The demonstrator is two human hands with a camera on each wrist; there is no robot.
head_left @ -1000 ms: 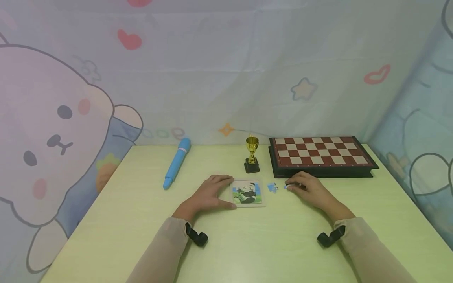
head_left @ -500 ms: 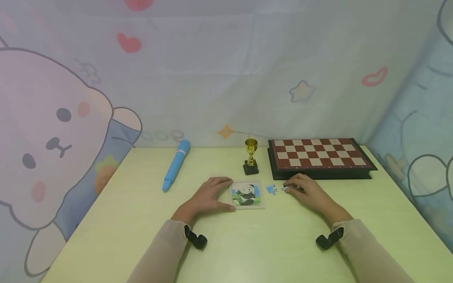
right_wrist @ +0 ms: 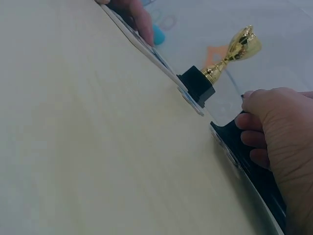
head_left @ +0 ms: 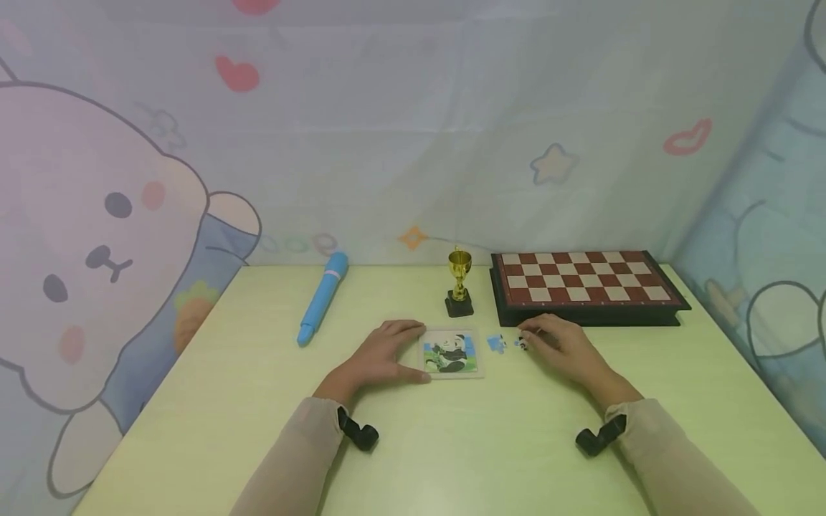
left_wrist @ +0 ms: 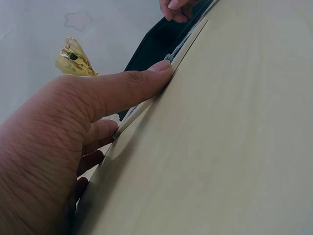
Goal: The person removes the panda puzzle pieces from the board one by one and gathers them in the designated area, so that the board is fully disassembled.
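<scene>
A square wooden puzzle board with a panda picture lies on the table. My left hand holds its left side, thumb at the near corner and fingers at the far one; in the left wrist view the thumb tip rests along the board's edge. Just right of the board lies a blue puzzle piece. Beside it is another, blue, black and white piece. Right above that one, my right hand pinches with thumb and index finger; a small dark bit of a puzzle piece shows at the tips, mostly hidden.
Behind the board stands a small gold trophy cup on a black base. A folded chessboard case sits close behind my right hand. Farther left lies a blue, pen-like stick. A printed cloth hangs at the table's back edge.
My right fingertips have shifted slightly left and up, so the piece under them shows more fully. The left hand and the board have kept their place.
</scene>
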